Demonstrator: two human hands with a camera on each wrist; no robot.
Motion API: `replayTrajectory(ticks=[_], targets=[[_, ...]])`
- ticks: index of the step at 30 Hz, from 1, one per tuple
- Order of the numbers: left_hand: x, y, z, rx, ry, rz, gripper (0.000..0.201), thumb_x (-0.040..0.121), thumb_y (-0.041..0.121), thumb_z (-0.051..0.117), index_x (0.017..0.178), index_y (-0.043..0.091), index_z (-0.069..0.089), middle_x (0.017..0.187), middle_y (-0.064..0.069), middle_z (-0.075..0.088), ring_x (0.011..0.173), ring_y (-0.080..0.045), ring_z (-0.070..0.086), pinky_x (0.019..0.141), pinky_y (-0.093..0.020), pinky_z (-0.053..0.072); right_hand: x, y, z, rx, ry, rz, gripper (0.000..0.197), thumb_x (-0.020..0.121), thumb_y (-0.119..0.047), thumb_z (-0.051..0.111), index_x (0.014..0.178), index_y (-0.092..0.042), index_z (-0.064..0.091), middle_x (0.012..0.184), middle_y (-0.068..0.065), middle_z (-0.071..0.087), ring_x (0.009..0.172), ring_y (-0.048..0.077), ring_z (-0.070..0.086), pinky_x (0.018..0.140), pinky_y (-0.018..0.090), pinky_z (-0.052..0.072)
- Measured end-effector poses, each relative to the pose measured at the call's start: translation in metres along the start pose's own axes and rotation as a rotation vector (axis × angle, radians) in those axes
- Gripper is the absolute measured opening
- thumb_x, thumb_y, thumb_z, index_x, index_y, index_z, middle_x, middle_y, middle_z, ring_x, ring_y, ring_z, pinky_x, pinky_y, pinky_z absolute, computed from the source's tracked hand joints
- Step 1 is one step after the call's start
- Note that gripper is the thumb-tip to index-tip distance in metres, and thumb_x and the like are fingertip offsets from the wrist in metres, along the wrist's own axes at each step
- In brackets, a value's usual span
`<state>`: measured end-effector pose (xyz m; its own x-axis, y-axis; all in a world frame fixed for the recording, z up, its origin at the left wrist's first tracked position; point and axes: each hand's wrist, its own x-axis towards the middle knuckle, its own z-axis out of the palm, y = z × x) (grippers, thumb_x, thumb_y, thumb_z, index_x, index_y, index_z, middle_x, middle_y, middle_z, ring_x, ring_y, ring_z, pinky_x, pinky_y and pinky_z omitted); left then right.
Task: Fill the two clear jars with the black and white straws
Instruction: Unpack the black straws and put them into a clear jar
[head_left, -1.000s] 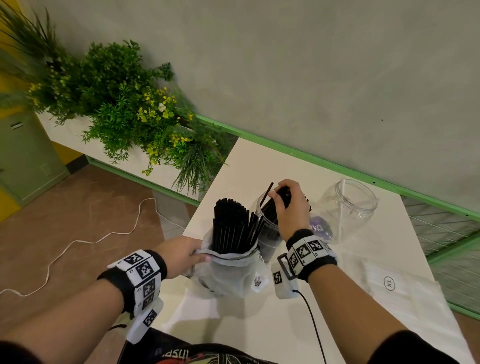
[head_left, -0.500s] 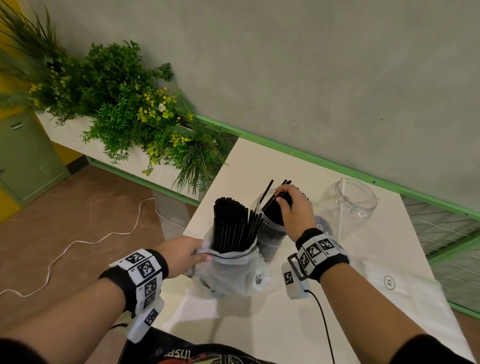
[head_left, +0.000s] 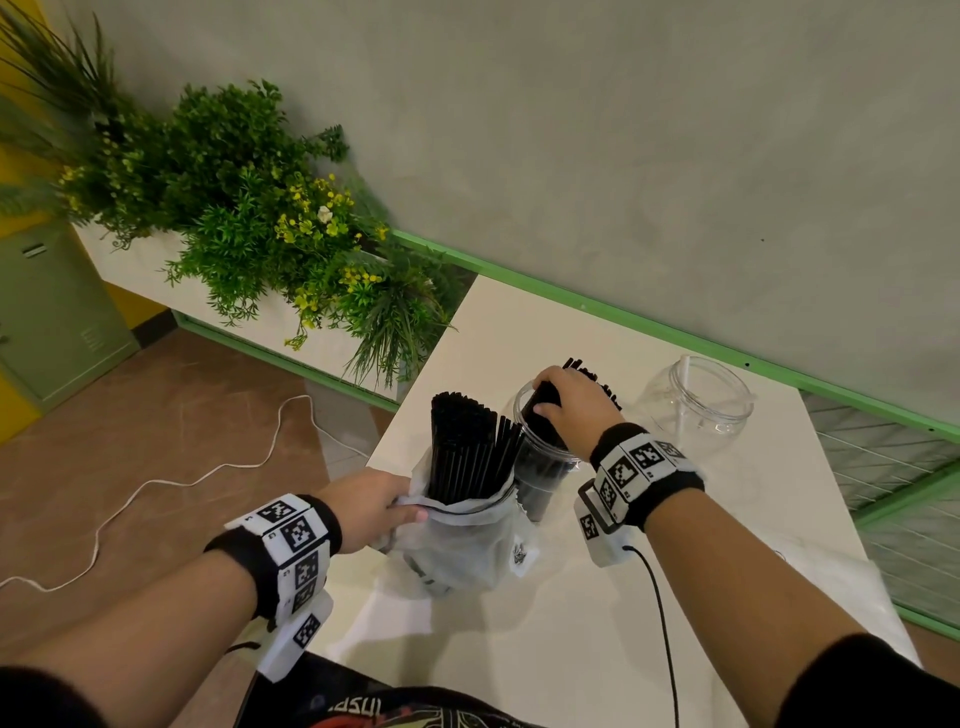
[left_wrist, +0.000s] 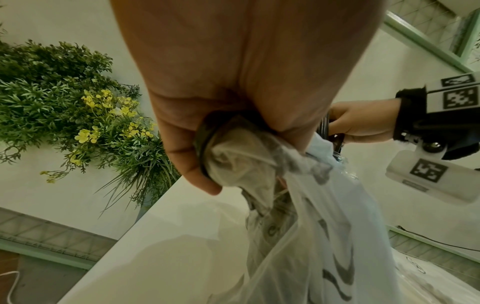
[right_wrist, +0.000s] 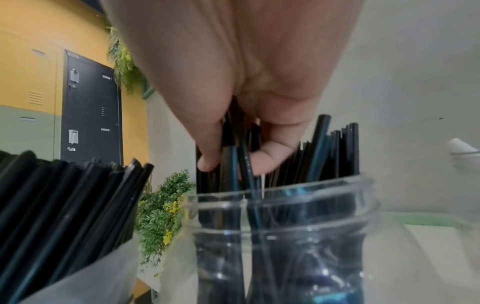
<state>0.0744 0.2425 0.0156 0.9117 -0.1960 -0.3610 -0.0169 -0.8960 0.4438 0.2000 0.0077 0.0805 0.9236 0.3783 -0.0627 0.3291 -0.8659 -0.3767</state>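
- Black straws (head_left: 543, 457) already fill much of the near jar (head_left: 524, 410); right hand (head_left: 574, 402) fingers (right_wrist: 207, 156) pinch more in.
- Left hand (head_left: 371, 506) grips the bag (head_left: 467, 540), still full.
- At 2 o'clock, the other jar (head_left: 696, 410) looks nearly empty.

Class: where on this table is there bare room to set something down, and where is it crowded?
Bare: the table corner by the plants, and the near strip between the forearms. Crowded: the middle, where bag, straw-filled jar, empty jar and both hands cluster.

Grey wall (head_left: 623, 130), green trim (head_left: 571, 299), planter greenery (head_left: 234, 208), brown floor (head_left: 156, 441)
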Motion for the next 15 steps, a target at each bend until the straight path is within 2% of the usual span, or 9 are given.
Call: replayTrajectory(ticks=[3, 5, 9, 15], targets=[[0.0, 0.002, 0.0, -0.028, -0.012, -0.004, 0.038, 0.095, 0.043, 0.049, 0.066, 0.021, 0.037, 0.056, 0.007, 0.054, 0.052, -0.003, 0.048, 0.046, -0.013, 0.028, 0.003, -0.002, -0.003, 0.004, 0.101, -0.024, 0.034, 0.094, -0.024, 0.057, 0.126, -0.013, 0.053, 0.119, 0.012, 0.058, 0.109, 0.029, 0.054, 0.091, 0.034, 0.042], [0.0, 0.003, -0.001, -0.035, -0.017, -0.005, 0.038, 0.095, 0.044, 0.049, 0.067, 0.021, 0.037, 0.055, 0.007, 0.056, 0.051, -0.002, 0.049, 0.046, -0.013, 0.028, 0.005, -0.004, -0.006, 0.041, 0.14, 0.001, 0.042, 0.093, -0.026, 0.06, 0.132, -0.016, 0.046, 0.12, 0.012, 0.06, 0.109, 0.031, 0.055, 0.09, 0.035, 0.044], [0.0, 0.003, -0.001, -0.039, -0.016, 0.003, 0.038, 0.095, 0.043, 0.049, 0.067, 0.021, 0.037, 0.054, 0.006, 0.056, 0.05, -0.001, 0.05, 0.047, -0.013, 0.029, 0.004, -0.001, -0.007, 0.128, 0.086, 0.044, 0.066, 0.088, -0.028, 0.068, 0.141, -0.017, 0.031, 0.122, 0.012, 0.057, 0.109, 0.029, 0.055, 0.092, 0.035, 0.043], [0.003, -0.002, 0.0, -0.043, -0.011, 0.015, 0.038, 0.095, 0.045, 0.049, 0.067, 0.021, 0.037, 0.056, 0.005, 0.057, 0.052, -0.004, 0.051, 0.05, -0.019, 0.031, -0.019, 0.019, 0.006, 0.335, 0.22, 0.049, 0.06, 0.087, -0.013, 0.066, 0.139, -0.019, 0.038, 0.13, 0.005, 0.053, 0.112, 0.02, 0.053, 0.099, 0.033, 0.043]])
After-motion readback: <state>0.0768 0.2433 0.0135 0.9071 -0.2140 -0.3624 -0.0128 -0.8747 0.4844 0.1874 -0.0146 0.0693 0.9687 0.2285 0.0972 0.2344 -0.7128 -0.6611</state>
